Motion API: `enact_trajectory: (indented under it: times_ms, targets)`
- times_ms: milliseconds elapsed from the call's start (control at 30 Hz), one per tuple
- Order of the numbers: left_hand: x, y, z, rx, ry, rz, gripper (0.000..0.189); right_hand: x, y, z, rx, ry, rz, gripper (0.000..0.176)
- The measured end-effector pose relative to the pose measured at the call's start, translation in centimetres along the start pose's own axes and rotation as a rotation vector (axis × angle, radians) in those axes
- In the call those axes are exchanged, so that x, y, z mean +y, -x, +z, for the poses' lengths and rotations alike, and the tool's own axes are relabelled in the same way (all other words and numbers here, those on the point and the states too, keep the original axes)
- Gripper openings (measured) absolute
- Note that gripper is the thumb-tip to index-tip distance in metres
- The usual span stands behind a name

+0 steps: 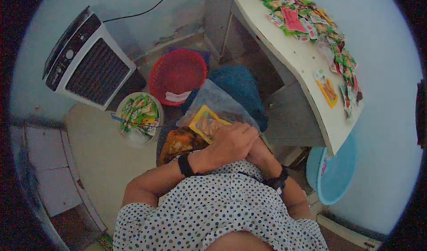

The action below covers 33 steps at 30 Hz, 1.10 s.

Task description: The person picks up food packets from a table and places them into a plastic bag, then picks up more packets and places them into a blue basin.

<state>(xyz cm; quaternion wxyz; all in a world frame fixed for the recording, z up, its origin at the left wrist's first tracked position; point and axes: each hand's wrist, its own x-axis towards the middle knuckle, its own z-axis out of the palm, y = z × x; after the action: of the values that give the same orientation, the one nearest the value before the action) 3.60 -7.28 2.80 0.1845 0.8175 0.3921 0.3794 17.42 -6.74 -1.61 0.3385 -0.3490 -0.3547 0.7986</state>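
Note:
In front of my lap, my left hand (228,147) is closed by the edge of a yellow-bordered food packet (203,117) with brownish contents behind a clear window. My right hand (261,152) meets it from the other side; its fingers look curled but are mostly covered by the left hand, so what they grip is hidden. A clear plastic bag (221,100) spreads out just beyond both hands, around the packet. Orange-brown patterned cloth (178,144) lies beneath, to the left of the packet.
A white bucket (160,131) of green packets stands left, near a red basket (178,70) and an air cooler (95,64). On the right, a cream shelf (298,68) bears many packets (320,26) and one yellow packet (327,89). Below it leans a blue tub (338,175).

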Motion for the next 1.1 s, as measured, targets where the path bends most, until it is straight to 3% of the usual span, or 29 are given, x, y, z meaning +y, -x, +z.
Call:
enact_trajectory:
  times_ms: [267, 367, 567, 667, 867, 933, 1000, 1067, 1100]
  targets:
    - [-0.3, -0.7, -0.2, 0.071, 0.053, 0.128, 0.01, -0.1, -0.1, 0.5, 0.033, 0.148, -0.072, 0.028]
    - [-0.6, -0.4, 0.2, 0.029, 0.088, 0.162, 0.021, -0.3, 0.5, 0.8, 0.046, 0.229, -0.096, 0.027]
    - [-0.9, 0.0, 0.7, -0.031, 0.065, 0.21, 0.024, -0.7, 1.5, 1.1, 0.066, 0.423, -0.148, 0.026]
    - [-0.2, -0.3, -0.2, 0.023, 0.01, 0.187, 0.02, -1.0, 1.6, 0.8, 0.056, 0.593, -0.163, 0.026]
    - [0.3, -1.2, -1.3, 0.015, -0.074, 0.07, 0.013, -7.8, 7.6, -1.9, 0.082, 0.978, -0.141, 0.02]
    - [0.0, -1.1, -1.2, 0.021, -0.04, 0.082, 0.014, -11.0, 10.0, -2.7, 0.358, 0.849, -0.032, 0.022]
    - [-0.1, -0.9, -1.0, 0.029, -0.011, 0.092, 0.015, -13.5, 11.2, -4.7, 0.6, 0.758, -0.271, 0.023]
    - [-0.3, -0.9, -0.8, 0.034, 0.015, 0.107, 0.015, -15.1, 11.2, -8.2, 0.95, 1.043, -0.406, 0.027]
    - [-0.2, -1.0, -0.9, 0.03, 0.007, 0.112, 0.016, -15.9, 10.9, -10.0, 1.028, 1.079, -0.474, 0.028]
